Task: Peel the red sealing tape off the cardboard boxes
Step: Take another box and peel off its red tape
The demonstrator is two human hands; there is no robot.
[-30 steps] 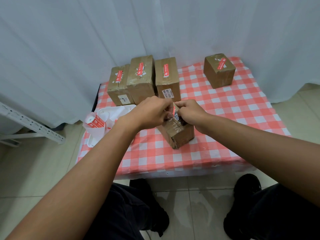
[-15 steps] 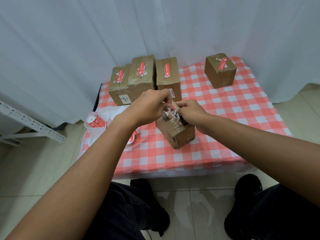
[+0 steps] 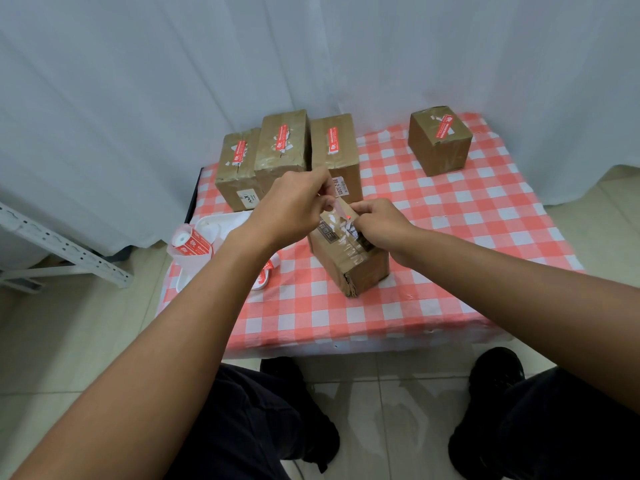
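On the desk (image 3: 450,237), under a red-and-white checked cloth, the near cardboard box (image 3: 349,261) sits tilted, one corner toward the viewer; only a small scrap of red sealing tape (image 3: 348,216) shows on its top, amid white torn residue; the left hand (image 3: 294,213) is raised just above the box's far edge, its fingers (image 3: 323,183) curled and pinched together on something too small to tell; the right hand (image 3: 379,225) rests on the box top, fingers curled and pinching at the scrap. Behind stand three taped boxes (image 3: 284,147) in a row, touching, each with a red strip on top; a fourth taped box (image 3: 439,140) stands well apart at the far right. At the left edge a white tray (image 3: 221,225) holds a roll of red labels (image 3: 192,242); a second roll (image 3: 265,277) shows partly beneath the left forearm.
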